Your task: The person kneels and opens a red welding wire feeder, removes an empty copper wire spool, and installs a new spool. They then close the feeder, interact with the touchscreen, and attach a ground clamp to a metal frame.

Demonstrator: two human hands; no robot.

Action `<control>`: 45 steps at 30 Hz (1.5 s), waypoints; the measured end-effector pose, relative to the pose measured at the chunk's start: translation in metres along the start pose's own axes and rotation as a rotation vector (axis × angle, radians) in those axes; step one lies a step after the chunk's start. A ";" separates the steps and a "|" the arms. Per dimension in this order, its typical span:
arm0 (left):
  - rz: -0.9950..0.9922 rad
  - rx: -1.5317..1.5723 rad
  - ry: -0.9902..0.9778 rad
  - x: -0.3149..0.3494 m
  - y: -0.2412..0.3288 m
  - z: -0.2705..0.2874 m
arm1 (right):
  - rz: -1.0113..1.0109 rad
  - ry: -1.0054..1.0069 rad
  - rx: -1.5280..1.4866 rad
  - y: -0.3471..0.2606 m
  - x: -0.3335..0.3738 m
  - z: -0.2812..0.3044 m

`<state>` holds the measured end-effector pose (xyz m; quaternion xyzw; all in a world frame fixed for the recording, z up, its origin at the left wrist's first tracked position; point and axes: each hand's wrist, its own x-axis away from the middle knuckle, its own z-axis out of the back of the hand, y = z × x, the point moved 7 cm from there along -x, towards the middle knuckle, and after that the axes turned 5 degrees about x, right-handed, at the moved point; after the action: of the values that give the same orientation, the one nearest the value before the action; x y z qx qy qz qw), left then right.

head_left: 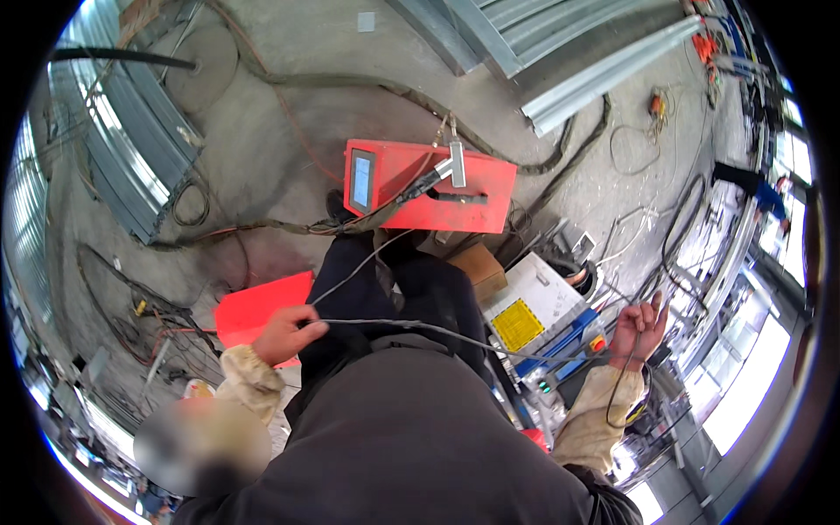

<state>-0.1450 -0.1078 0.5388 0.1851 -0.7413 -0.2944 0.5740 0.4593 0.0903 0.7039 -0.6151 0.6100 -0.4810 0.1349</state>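
Observation:
A thin grey cable (411, 324) stretches across my lap from one hand to the other. On the left, my left hand (287, 335) pinches it between thumb and fingers, and a further length runs up from there toward the red machine. Out to the right, my right hand (637, 332) has its lower fingers curled about the cable while the index finger points outward. A loop of the cable hangs below that wrist. Beyond my knees lies a red machine (499, 188) with a small screen; a metal-ended torch or connector (429, 182) rests on top.
A red panel (254, 302) is beside my left hand. At right stand a cardboard box (478, 269) and a white-and-blue unit (534, 293). Thick hoses (350, 80) cross the floor. Steel profiles (577, 79) lie ahead; another person (770, 199) is far right.

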 end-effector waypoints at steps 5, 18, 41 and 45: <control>-0.041 -0.077 0.508 0.098 0.003 0.098 | 0.133 0.290 0.009 -0.005 0.003 0.034; -0.573 0.310 0.379 0.089 0.233 0.208 | 0.478 0.496 -0.002 -0.005 0.187 0.034; -0.693 -0.394 -1.348 0.154 0.308 -0.382 | 0.975 1.533 -0.840 0.360 0.758 -0.077; -0.692 -0.485 -1.749 0.251 0.242 -0.410 | 1.155 1.742 -0.808 0.403 0.832 -0.174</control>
<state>0.1960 -0.1697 0.9512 -0.0147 -0.7300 -0.6253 -0.2754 -0.0947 -0.6570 0.8426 0.3083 0.8015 -0.3793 -0.3445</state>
